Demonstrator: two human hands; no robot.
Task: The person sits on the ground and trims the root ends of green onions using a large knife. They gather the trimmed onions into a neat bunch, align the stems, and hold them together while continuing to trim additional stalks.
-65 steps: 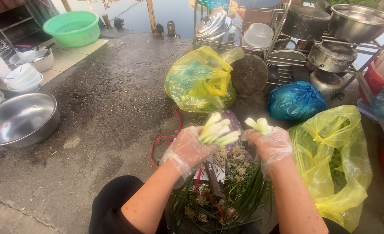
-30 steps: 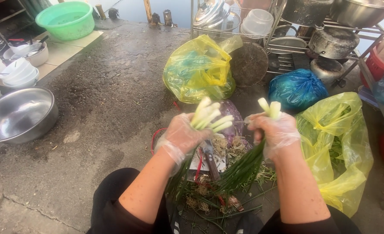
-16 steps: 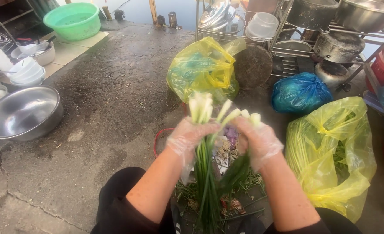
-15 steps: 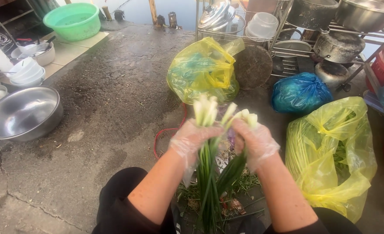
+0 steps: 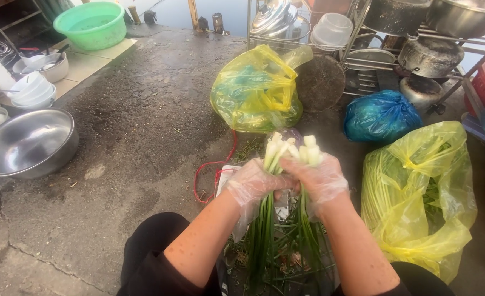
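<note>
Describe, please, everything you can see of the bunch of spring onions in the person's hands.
The spring onions form a bunch of long stalks, white trimmed ends pointing up and away, green leaves hanging down toward the person's lap. The left hand and right hand, both in clear plastic gloves, grip the bunch together just below the white ends, above a pile of trimmings.

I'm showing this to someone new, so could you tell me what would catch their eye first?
Dead centre, the left hand and right hand, both in clear gloves, clasp a bunch of green onions, white ends up. Bright yellow plastic bags sit behind and at right, and a steel basin gleams at far left.
</note>
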